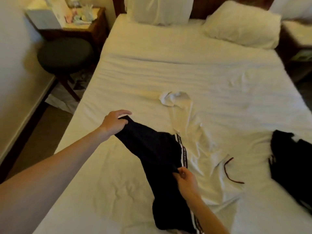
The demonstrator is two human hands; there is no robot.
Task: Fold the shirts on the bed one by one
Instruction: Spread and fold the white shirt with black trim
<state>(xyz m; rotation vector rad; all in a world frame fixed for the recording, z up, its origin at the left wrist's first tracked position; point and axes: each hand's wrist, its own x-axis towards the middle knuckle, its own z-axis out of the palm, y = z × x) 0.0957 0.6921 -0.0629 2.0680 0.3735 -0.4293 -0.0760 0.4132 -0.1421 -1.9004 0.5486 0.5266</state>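
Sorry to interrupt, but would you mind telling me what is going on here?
A person is folding clothes on the bed. The left hand and right hand each grip the black shirt with a white side stripe, holding it stretched. A white shirt lies spread beside it; another black garment waits at the right edge.

Black shirt (152,149): matt cloth. Bed (185,68) sheet: wrinkled cloth. Nightstand (94,31): probably wood.
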